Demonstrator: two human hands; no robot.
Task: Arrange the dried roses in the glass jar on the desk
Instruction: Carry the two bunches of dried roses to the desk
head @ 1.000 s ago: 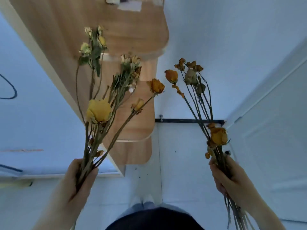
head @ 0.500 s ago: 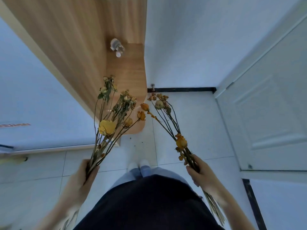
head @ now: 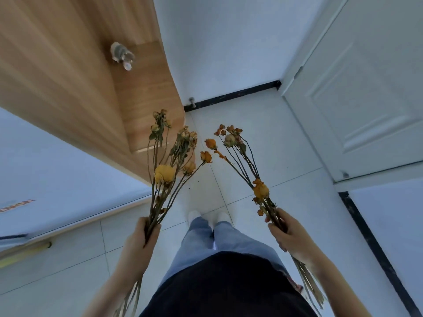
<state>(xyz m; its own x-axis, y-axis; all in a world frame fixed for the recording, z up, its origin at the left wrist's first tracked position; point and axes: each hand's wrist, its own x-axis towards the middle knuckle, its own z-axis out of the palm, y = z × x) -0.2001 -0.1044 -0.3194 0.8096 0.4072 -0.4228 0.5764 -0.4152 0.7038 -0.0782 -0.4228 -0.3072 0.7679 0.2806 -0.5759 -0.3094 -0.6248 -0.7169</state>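
Note:
My left hand (head: 139,243) grips a bunch of dried roses (head: 164,172) with yellow and pale heads, stems upright and fanning toward the wooden shelf unit. My right hand (head: 290,234) holds a second bunch of dried orange roses (head: 261,189), leaning up and to the left; its stem ends stick out below my wrist. The two bunches stay apart, their top heads a short gap from each other. No glass jar or desk is in view that I can identify.
A wooden shelf unit (head: 68,88) rises at the left, with a small grey object (head: 121,54) on a lower shelf. A white door (head: 366,88) stands at the right. White tiled floor (head: 251,124) and my feet lie below. A white surface (head: 45,179) sits at the left.
The camera has tilted down toward the floor, so the shelf steps moved up and my legs and feet came into view. Both hands still hold their bunches, now lower in the frame.

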